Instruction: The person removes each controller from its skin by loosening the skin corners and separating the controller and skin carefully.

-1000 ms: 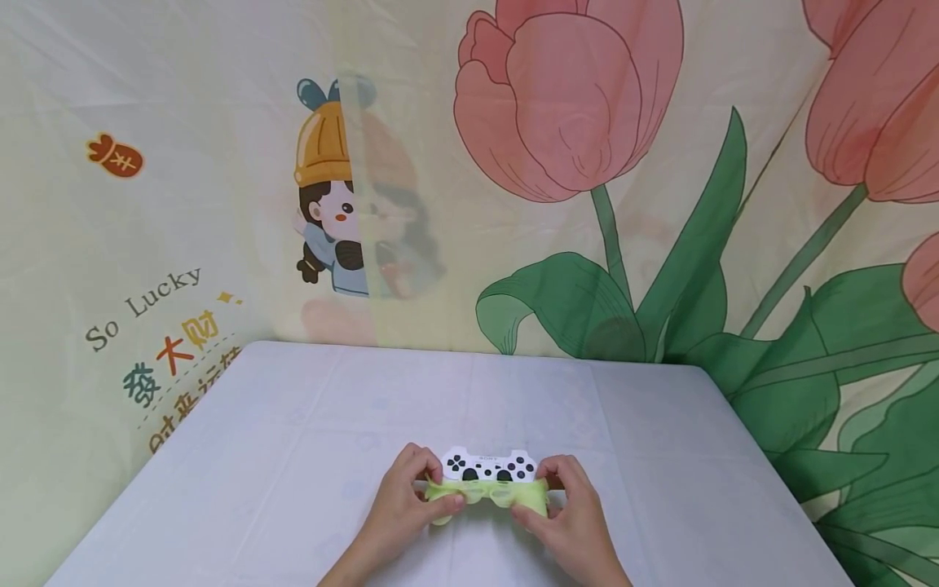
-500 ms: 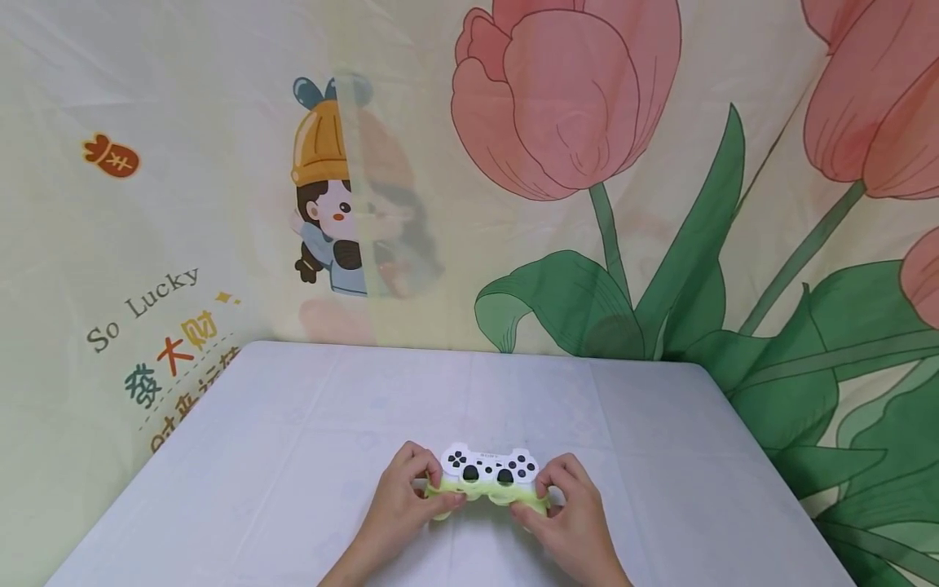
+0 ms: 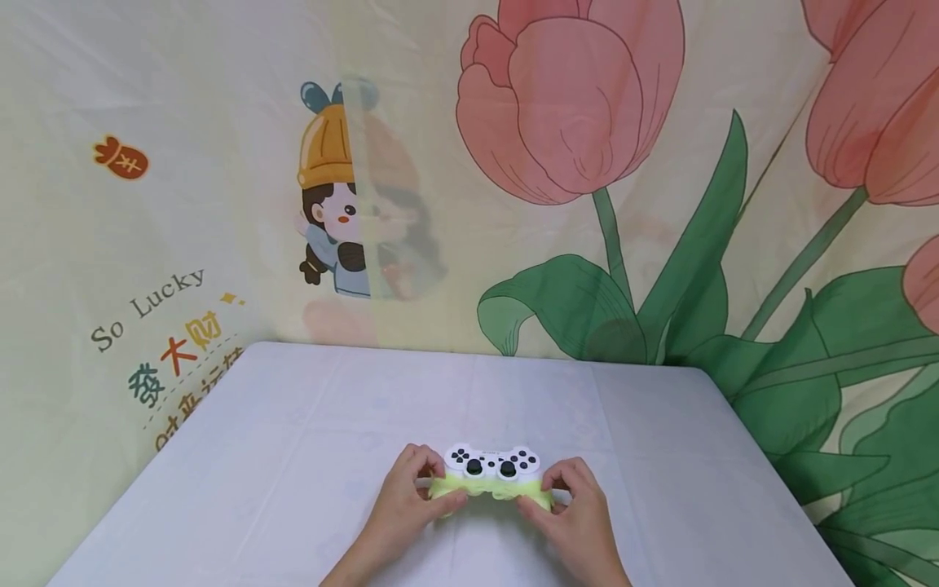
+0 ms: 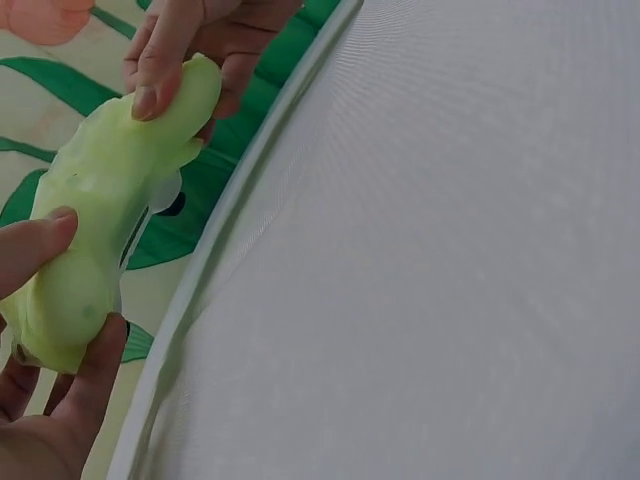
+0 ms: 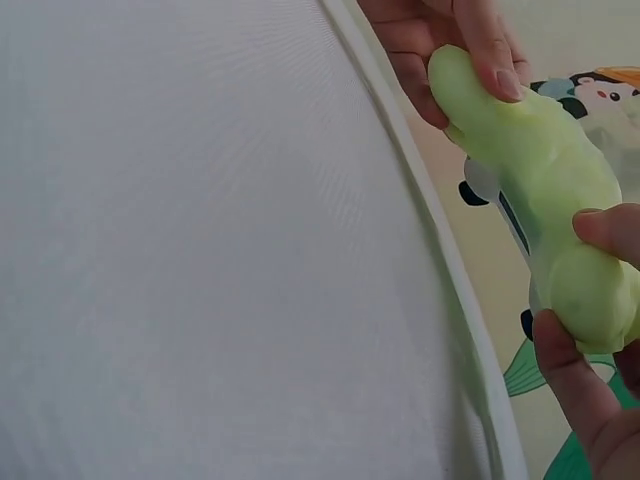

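Observation:
In the head view, a white game controller (image 3: 491, 458) with black buttons and two black thumbsticks is held up near the table's front. A soft yellow-green cover (image 3: 484, 488) wraps its lower part and grips; both thumbsticks stand free above the cover's edge. My left hand (image 3: 403, 493) pinches the left grip between thumb and fingers. On the other side, my right hand (image 3: 583, 509) pinches the right grip likewise. Both wrist views show the stretched cover (image 4: 105, 170) from the underside, with thumbs pressing on it; the controller's face is mostly hidden there.
A table (image 3: 352, 416) with a white cloth spreads beneath and beyond the hands. Behind it hangs a printed curtain (image 3: 557, 269) with pink tulips, green leaves and a cartoon figure. The table's edge (image 4: 240, 210) crosses the left wrist view.
The cover's upper edge has slipped down from the thumbsticks, which were partly hidden a second ago and now show fully. Both hands keep their grip and have hardly moved.

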`<action>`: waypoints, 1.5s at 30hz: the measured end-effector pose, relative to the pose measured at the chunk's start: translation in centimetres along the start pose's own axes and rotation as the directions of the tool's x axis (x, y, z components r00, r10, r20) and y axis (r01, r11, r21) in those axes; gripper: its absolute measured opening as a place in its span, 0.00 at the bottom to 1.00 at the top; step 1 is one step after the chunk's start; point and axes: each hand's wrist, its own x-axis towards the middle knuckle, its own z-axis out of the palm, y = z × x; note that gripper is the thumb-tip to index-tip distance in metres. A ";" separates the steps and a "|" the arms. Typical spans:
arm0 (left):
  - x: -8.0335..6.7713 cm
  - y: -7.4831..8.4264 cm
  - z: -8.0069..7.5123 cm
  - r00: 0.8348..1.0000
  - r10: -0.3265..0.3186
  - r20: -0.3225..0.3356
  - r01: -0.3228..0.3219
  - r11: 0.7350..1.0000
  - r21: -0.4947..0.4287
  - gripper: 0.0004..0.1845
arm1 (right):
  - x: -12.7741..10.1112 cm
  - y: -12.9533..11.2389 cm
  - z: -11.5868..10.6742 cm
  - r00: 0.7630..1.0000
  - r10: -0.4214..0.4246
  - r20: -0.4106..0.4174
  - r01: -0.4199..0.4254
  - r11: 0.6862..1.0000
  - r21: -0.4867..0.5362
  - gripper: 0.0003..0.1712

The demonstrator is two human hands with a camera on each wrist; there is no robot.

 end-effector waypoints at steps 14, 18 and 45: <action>0.3 -0.4 -0.1 0.995 -0.103 0.015 0.104 0.973 -0.206 0.33 | 0.3 0.2 -0.2 0.983 0.145 0.113 -0.171 0.945 0.279 0.35; 0.4 -0.5 -0.1 0.996 -0.086 0.026 0.090 0.960 -0.264 0.34 | 0.3 0.2 -0.4 0.973 0.181 0.146 -0.220 0.918 0.330 0.37; 0.4 -1.7 -0.1 0.994 -0.071 0.078 0.078 0.993 -0.093 0.35 | 0.5 1.3 -0.1 0.915 0.322 0.244 -0.384 0.881 0.276 0.40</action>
